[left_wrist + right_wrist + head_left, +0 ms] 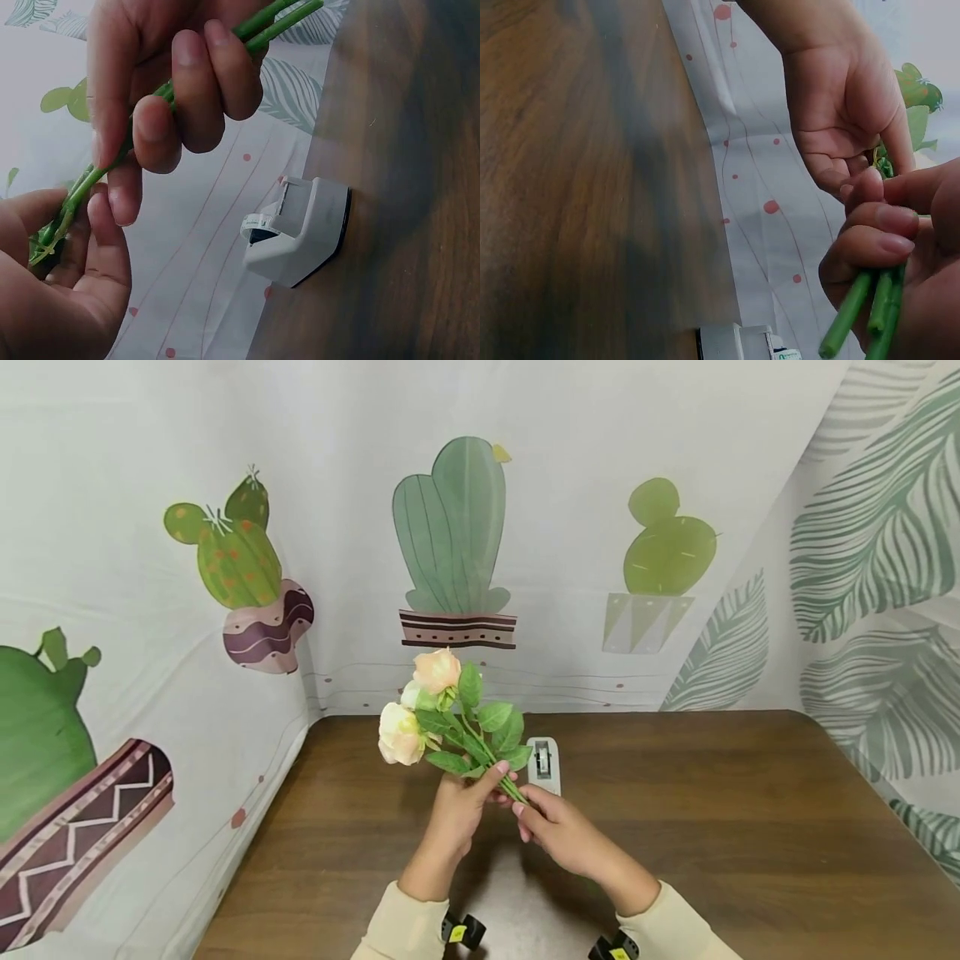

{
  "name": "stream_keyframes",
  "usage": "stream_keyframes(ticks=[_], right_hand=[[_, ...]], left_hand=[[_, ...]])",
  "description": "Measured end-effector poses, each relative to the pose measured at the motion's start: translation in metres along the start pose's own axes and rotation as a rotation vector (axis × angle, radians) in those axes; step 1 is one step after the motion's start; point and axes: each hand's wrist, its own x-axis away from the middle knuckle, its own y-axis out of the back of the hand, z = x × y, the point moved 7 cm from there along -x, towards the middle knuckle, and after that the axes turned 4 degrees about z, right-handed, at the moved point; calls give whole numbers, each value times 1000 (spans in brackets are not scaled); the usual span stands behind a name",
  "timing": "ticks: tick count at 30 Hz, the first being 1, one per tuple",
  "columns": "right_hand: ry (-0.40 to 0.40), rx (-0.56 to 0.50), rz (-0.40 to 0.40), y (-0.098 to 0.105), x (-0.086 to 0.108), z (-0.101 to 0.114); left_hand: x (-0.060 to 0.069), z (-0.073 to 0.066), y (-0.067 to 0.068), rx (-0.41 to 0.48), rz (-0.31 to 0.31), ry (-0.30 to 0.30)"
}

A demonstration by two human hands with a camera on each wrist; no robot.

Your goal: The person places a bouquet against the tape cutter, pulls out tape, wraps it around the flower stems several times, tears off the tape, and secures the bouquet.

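Note:
A small bunch of roses, with a peach bloom [437, 670] and a cream bloom [401, 733], leans to the upper left above the table. My left hand [459, 806] pinches the green stems [277, 26] just below the leaves [495, 717]. Lower down, my right hand [562, 831] has its fingers curled round the same stems, close against the left. Cut stem ends [851, 319] stick out below the right fingers in the right wrist view. Just behind the hands stands a white tape dispenser [552, 785] with a roll of tape in it; neither hand touches it.
The brown wooden table [712, 810] spreads out on both sides of the hands. A white cloth [570, 527] printed with cacti and leaves hangs behind its back edge and along its left side. Dark wrist cameras [467, 932] sit at both cuffs.

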Motion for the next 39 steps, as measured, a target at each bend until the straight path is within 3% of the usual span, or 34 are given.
stream_keyframes(ticks=[11, 16, 19, 24, 27, 29, 32, 34, 37, 39], right_hand=[[43, 243, -49, 8, 2, 0], [6, 376, -104, 15, 3, -3], [-4, 409, -121, 19, 3, -4], [-9, 423, -136, 27, 3, -5], [-10, 430, -140, 30, 3, -6], [-7, 440, -138, 32, 4, -7], [6, 476, -123, 31, 4, -7], [13, 500, -96, 29, 4, -7], [11, 526, -33, 23, 4, -8], [12, 530, 10, 19, 4, -8]], left_hand=[[-3, 2, -3, 44, 27, 17], [-3, 5, -6, 25, 94, 68], [0, 3, -6, -59, 118, 109], [8, -7, -2, -298, 143, 168], [14, -9, -3, -399, 224, 213], [16, -9, -8, -397, 316, 224], [20, -12, -20, -318, 435, 180], [21, -18, -27, -256, 463, 110], [21, -28, -31, -287, 420, -36], [21, -33, -31, -398, 369, -121]])
